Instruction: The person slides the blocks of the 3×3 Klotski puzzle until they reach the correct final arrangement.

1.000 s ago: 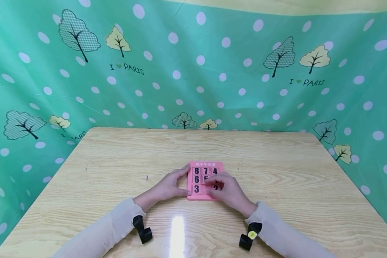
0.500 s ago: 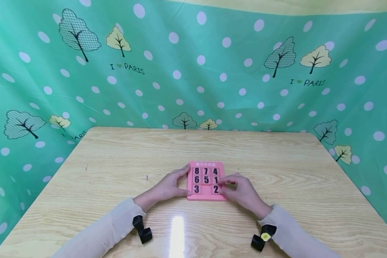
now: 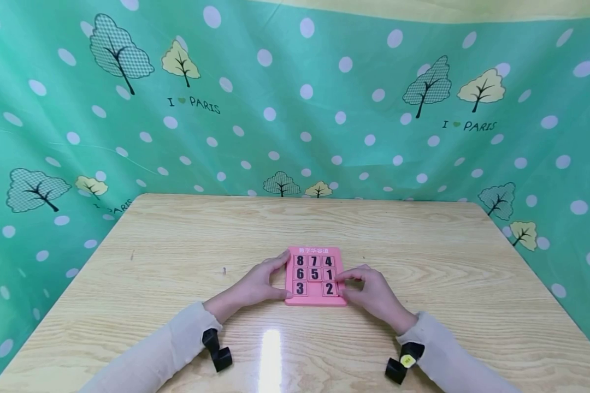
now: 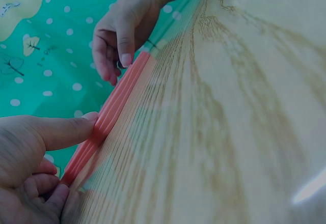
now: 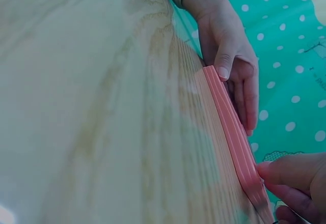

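Note:
A pink sliding number puzzle [image 3: 313, 301] lies flat on the table in the head view. Its tiles read 8 7 4, 6 5 1, then 3, a gap and 2. My left hand [image 3: 258, 283] holds the board's left side, index finger near the upper corner and thumb at the lower one. At the right edge is my right hand [image 3: 373, 292], fingers loosely bent, index fingertip beside the 1 tile [image 3: 329, 274] and thumb beside the 2 tile [image 3: 329, 289]. Both wrist views show only the pink side of the board [image 4: 109, 114], with the thumbs against it.
The wooden table [image 3: 216, 229] spreads around the board. Behind it hangs a green polka-dot cloth [image 3: 305, 125] with printed trees. Black wrist cameras sit at both sleeves, and a bright reflection lies on the tabletop in front.
My right hand has moved right, off the tiles to the board's right edge, uncovering the 1 and 2 tiles and the bottom middle gap. My left hand has stayed put.

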The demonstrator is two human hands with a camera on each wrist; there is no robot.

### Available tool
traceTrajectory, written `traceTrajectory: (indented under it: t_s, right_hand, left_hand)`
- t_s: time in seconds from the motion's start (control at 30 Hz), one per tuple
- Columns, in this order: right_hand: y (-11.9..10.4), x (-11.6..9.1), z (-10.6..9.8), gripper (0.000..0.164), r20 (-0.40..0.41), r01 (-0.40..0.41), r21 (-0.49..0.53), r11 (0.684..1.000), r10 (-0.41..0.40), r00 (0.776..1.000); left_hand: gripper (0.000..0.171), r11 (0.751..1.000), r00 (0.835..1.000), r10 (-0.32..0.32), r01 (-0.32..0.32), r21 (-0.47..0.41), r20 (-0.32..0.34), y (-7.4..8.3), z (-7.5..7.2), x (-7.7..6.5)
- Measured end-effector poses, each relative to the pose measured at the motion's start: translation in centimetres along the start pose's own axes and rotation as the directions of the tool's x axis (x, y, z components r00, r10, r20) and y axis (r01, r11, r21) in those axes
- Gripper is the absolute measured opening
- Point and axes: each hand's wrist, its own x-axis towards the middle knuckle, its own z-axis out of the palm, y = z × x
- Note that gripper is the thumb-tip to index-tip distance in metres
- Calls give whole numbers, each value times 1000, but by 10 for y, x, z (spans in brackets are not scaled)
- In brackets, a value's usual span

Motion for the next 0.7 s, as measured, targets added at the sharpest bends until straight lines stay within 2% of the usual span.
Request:
traceTrajectory:
  t_s: [0.7]
  right_hand:
    - [-3, -1, 6, 26, 4, -39, 32, 999, 39, 999]
  left_hand:
    - [92, 1000, 1000, 5, -5, -8, 9, 0, 0, 0]
